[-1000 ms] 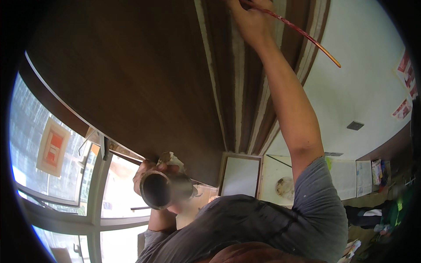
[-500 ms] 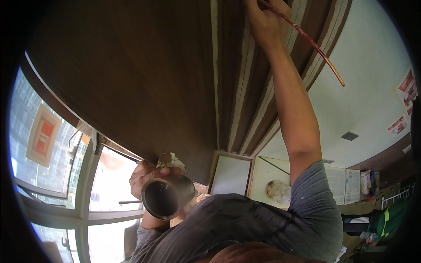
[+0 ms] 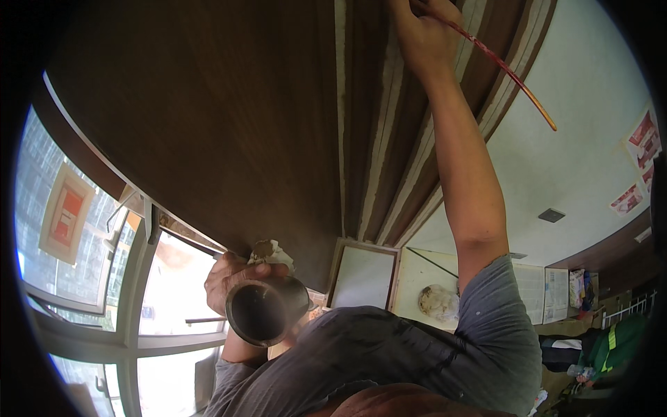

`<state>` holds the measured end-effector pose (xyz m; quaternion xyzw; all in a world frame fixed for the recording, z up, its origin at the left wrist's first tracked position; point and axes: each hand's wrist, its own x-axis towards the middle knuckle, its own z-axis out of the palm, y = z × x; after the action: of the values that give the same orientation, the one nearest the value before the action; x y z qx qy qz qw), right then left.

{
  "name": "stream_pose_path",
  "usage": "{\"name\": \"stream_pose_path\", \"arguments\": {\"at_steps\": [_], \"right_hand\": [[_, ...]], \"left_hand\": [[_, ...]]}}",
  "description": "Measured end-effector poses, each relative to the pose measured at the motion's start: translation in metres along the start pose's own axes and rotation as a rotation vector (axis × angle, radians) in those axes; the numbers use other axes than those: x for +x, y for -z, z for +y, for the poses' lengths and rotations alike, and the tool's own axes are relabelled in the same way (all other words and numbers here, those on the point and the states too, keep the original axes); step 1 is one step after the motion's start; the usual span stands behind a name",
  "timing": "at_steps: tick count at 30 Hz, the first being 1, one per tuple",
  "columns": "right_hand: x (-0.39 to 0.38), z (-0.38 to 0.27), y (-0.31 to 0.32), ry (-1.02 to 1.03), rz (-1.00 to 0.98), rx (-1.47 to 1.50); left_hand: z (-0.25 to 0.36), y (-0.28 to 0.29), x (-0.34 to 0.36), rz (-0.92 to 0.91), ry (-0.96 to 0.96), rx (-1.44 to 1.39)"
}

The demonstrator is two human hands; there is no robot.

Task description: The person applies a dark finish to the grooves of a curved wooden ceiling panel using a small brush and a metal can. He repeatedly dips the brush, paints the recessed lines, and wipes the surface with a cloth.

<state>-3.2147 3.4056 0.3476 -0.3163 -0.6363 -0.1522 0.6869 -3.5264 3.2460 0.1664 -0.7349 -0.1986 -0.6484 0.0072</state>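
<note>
My left hand (image 3: 224, 276) is wrapped round a dark cylindrical cup (image 3: 258, 314), its open mouth facing me and its inside in shadow. A crumpled, brown-stained white wad (image 3: 272, 256), cloth or paper, is pinched in the same fingers. High up at the top edge, my right hand (image 3: 427, 35) is closed on a slim red stick (image 3: 504, 68) with an orange-gold end, shaped like a brush handle. Its other end is hidden. That hand is over a dark brown wooden panel's ridged section (image 3: 389, 139), where pale strips run along the ridges.
A broad smooth brown panel (image 3: 208, 139) fills the left. Windows (image 3: 170, 292) stand at lower left. To the right are a pale surface (image 3: 556, 167) with a small dark square (image 3: 552, 215) and a round plastic-wrapped thing (image 3: 439, 302). A person in green (image 3: 615, 351) is at far right.
The free end of the red stick has swung slightly right and up. My right hand has barely moved; the cup and wad in my left hand stay almost in place.
</note>
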Motion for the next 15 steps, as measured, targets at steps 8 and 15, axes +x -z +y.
{"name": "stream_pose_path", "arguments": {"at_steps": [8,15], "right_hand": [[0.006,-0.003,-0.004,0.039,0.016,0.001],[-0.005,0.001,-0.002,0.0,-0.018,-0.048]], "left_hand": [[0.001,-0.001,-0.002,0.032,0.024,-0.024],[0.0,-0.003,-0.002,0.028,0.023,-0.027]]}}
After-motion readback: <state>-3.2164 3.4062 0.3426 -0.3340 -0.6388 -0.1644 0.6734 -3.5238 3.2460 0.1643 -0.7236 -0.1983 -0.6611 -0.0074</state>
